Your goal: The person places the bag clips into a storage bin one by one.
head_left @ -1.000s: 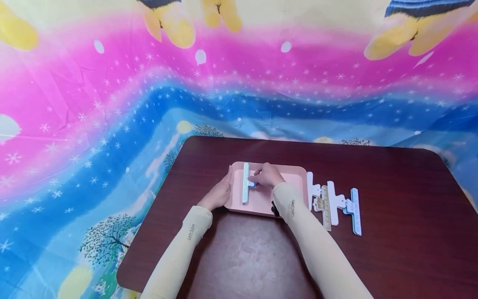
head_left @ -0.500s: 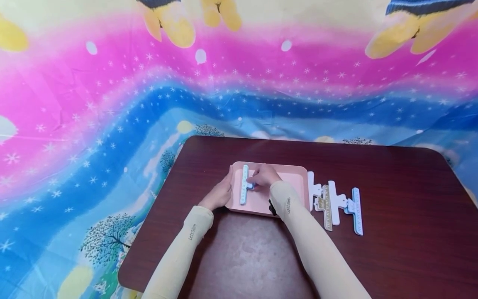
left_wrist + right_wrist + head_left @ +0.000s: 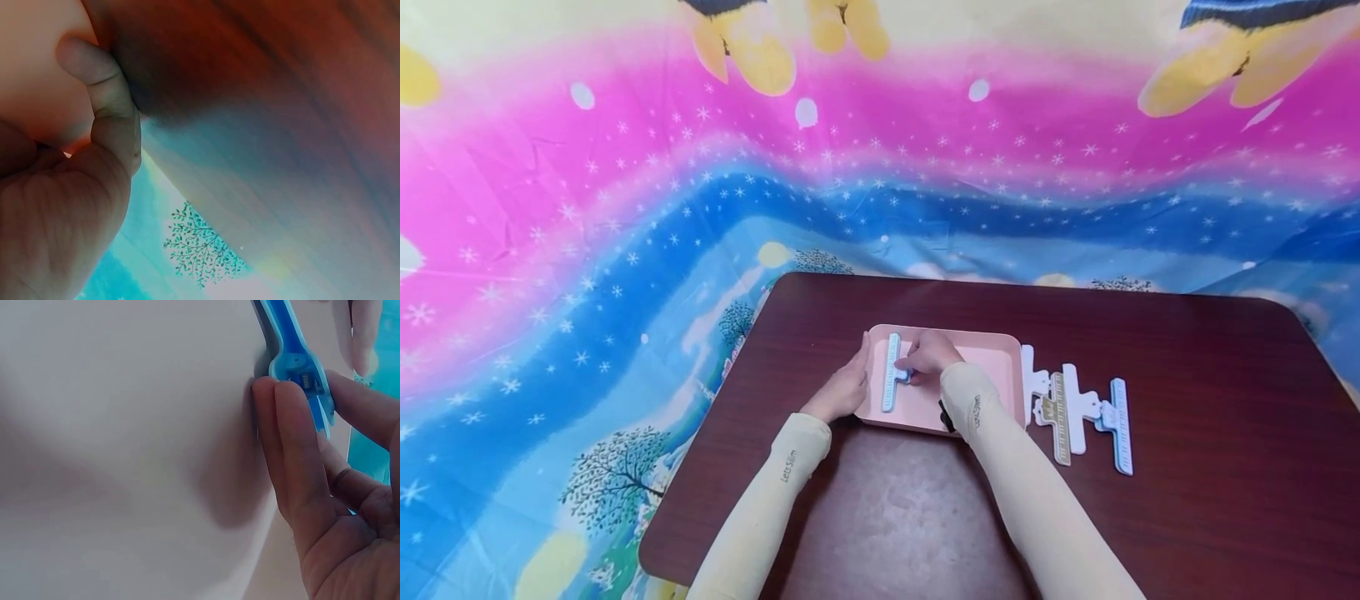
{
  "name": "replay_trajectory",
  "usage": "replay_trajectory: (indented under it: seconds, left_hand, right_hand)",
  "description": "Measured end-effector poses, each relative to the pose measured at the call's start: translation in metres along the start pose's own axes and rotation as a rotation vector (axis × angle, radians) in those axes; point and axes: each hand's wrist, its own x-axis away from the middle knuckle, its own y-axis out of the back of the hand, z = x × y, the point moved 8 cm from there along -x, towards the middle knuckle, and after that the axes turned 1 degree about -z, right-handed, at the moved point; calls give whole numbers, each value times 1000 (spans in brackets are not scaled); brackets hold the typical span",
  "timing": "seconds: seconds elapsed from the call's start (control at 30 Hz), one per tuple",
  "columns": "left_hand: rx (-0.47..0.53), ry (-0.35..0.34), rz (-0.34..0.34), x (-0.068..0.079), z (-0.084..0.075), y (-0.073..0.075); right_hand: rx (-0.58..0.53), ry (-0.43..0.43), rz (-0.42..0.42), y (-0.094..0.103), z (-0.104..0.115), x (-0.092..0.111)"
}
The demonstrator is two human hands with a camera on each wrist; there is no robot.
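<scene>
A pink tray [image 3: 992, 360] lies on the table, and my left hand [image 3: 841, 390] rests along its left side with the fingers fairly straight. In the left wrist view, one digit of that hand [image 3: 109, 112] lies against the tray's pale wall. Inside the tray, near the left end, is a light blue bag clip [image 3: 890, 379] with its long bar running front to back. My right hand [image 3: 934, 353] pinches the clip by its handle. The right wrist view shows the blue clip [image 3: 289, 337] with its spring, between the thumb and fingers, close over the tray floor.
To the tray's right lie a white clip [image 3: 1027, 367], a clear and gold clip [image 3: 1062, 429], another white clip [image 3: 1072, 408] and a blue clip [image 3: 1122, 427], close together in a row. The dark red-brown table [image 3: 1225, 417] backs onto a printed cloth [image 3: 880, 183].
My right hand has brought the bag clip slightly left and toward me inside the tray over the past second. The left hand has stayed at the tray's side.
</scene>
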Motion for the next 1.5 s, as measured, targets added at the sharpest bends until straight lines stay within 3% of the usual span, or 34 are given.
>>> replay_trajectory:
  seconds: [0.37, 0.7, 1.03, 1.37, 1.5]
  left_hand:
    - [27, -10, 2, 0, -2, 2]
    - [61, -22, 1, 2, 1, 2]
    - [76, -59, -10, 3, -9, 2]
    - [65, -38, 19, 3, -8, -10]
    - [71, -47, 2, 2, -10, -10]
  right_hand:
    - [-51, -13, 23, -8, 1, -6]
    - [-35, 26, 44, -13, 7, -7]
    - [-41, 57, 61, -12, 7, -3]
    - [-64, 29, 78, -17, -5, -2]
    - [-53, 54, 64, -15, -4, -2]
